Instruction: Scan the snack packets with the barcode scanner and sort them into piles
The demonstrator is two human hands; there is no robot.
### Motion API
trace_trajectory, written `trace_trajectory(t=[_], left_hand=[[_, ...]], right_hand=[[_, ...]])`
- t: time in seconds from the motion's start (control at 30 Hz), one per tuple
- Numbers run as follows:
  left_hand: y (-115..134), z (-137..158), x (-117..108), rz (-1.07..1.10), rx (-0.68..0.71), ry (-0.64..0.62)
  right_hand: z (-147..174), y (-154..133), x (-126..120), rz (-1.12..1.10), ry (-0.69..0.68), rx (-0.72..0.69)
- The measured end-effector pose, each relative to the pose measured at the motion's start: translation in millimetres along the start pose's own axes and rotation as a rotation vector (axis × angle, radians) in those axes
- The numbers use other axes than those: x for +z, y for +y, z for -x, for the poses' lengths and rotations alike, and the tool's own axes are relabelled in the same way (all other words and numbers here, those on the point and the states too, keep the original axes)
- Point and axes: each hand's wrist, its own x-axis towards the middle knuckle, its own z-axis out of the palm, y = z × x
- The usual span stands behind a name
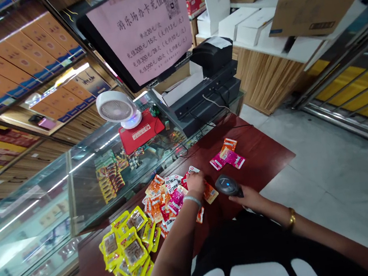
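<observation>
My right hand (249,197) is wrapped round the handle of a dark barcode scanner (227,185), which shows a small blue light on top. My left hand (196,184) is closed at the right side of a pile of small snack packets (157,201), coloured orange, pink, red and white. Its fingertips are on a red-and-white snack packet (192,170), and they are partly hidden. An orange packet (210,193) lies just right of that hand. Farther right on the dark red table (265,156) are several pink and orange packets (228,154), apart from the pile.
Yellow snack packs (133,250) are heaped at the table's left end. Behind stands a glass display counter (83,177) with a white fan (118,108) on a red mat (142,132). A monitor (141,29) bearing a pink paper notice and a printer (211,54) stand beyond.
</observation>
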Motion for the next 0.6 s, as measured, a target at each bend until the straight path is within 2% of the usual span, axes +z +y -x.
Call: trace_trajectory(t=[0.1, 0.2, 0.27, 0.43, 0.6], left_hand=[[-6, 8, 0, 0.007, 0.032, -0.023], [-5, 14, 6, 0.003, 0.2, -0.029], [-2, 15, 11, -0.009, 0.257, -0.035], [-3, 12, 24, 0.008, 0.127, -0.04], [-21, 9, 28, 0.311, -0.073, -0.097]], right_hand=[[0, 0, 0, 0.006, -0.009, 0.008], [0, 0, 0, 0.047, -0.015, 0.049], [-1, -1, 1, 0.072, -0.018, 0.045], [-3, 1, 4, 0.048, -0.028, -0.001], [-2, 5, 5, 0.033, -0.027, 0.015]])
